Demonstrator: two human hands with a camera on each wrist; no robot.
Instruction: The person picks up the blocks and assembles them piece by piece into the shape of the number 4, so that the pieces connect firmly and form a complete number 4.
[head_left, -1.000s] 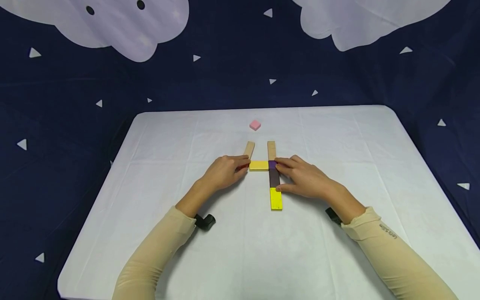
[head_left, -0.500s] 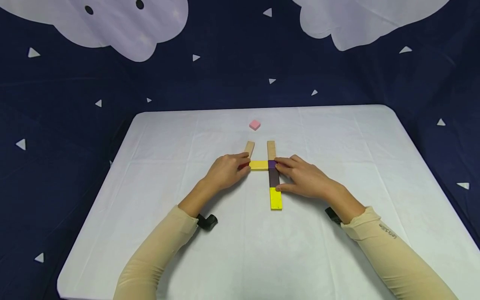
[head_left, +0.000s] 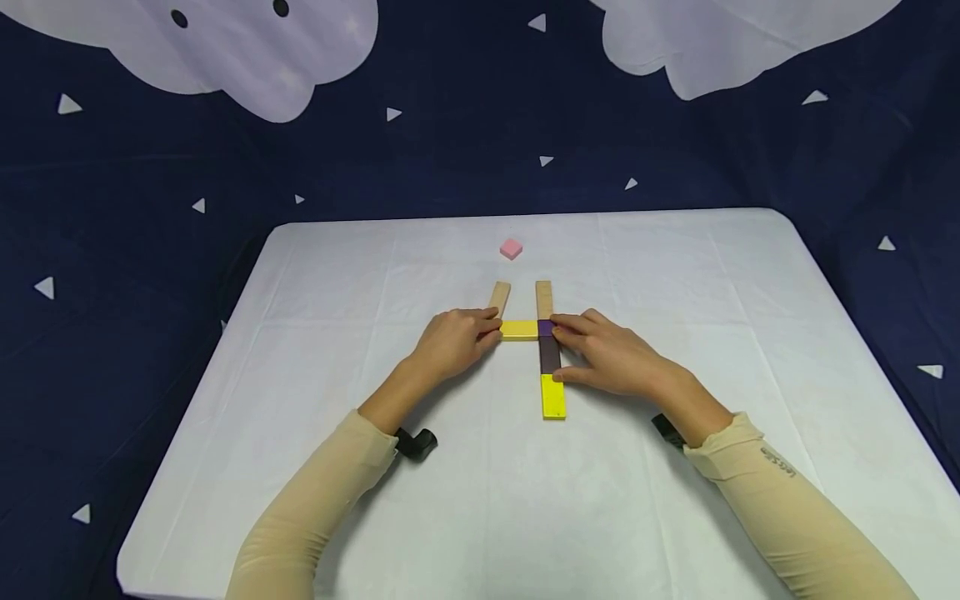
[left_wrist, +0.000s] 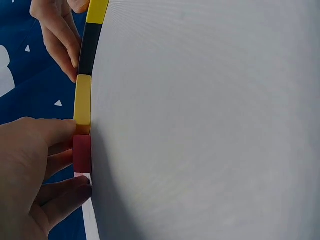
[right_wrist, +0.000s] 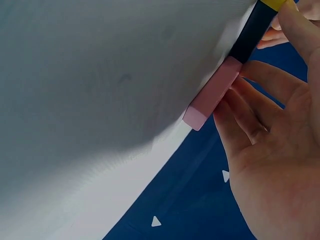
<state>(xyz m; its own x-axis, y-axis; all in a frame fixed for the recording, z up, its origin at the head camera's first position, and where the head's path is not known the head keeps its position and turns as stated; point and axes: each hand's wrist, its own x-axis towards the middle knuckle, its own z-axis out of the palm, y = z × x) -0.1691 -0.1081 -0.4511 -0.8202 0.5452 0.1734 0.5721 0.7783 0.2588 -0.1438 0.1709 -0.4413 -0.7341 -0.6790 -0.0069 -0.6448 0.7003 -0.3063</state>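
Note:
In the head view my left hand (head_left: 453, 342) pinches a red block (left_wrist: 82, 154), mostly hidden there; the left wrist view shows it between thumb and fingers. It sits at the end of a yellow block (head_left: 519, 331). That yellow block meets a purple block (head_left: 546, 328) in a column with a dark block (head_left: 550, 356) and a bright yellow block (head_left: 553, 398). My right hand (head_left: 609, 354) rests against the column's right side, fingertips at the purple block, thumb where dark meets bright yellow. A pinkish block (right_wrist: 215, 92) shows by its fingers in the right wrist view.
One wooden block (head_left: 543, 298) lies straight beyond the purple block. Another wooden block (head_left: 500, 295) slants beyond my left fingertips. Farther off lies a small pink block (head_left: 511, 248). Everything is on a white-covered table (head_left: 480, 517), with a dark blue patterned cloth (head_left: 465, 158) behind.
My left hand and forearm have shifted very slightly to the right. My right hand and the blocks look the same.

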